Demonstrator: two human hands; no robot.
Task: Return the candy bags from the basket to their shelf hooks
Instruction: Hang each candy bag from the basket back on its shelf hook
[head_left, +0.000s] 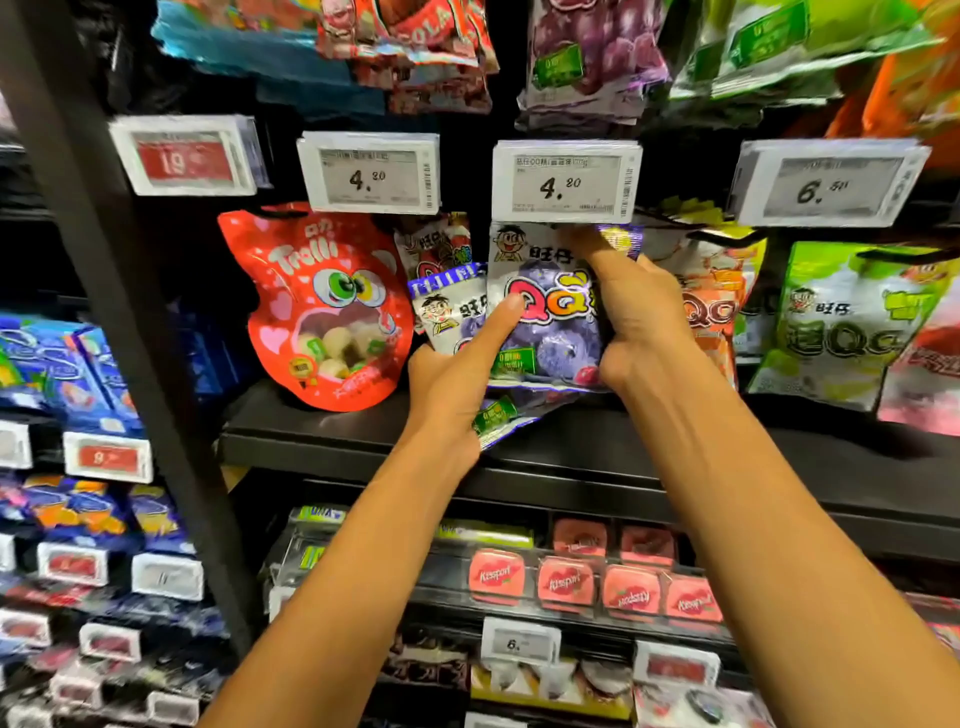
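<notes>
Purple candy bag (550, 322) sits mid-frame under a price tag (566, 179), right hand (639, 317) gripping its edge, probably to hang it, while left hand (447, 384) clutches spare bags (452, 312), forefinger pressing it steady.

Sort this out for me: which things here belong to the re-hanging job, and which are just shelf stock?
In the job: purple QQ bag in the right hand, top under the 4.20 price tag; spare purple bags held by the left hand.
Just there: red Trolli bag, orange QQ bag, green QQ bag, Kissport tins.
</notes>
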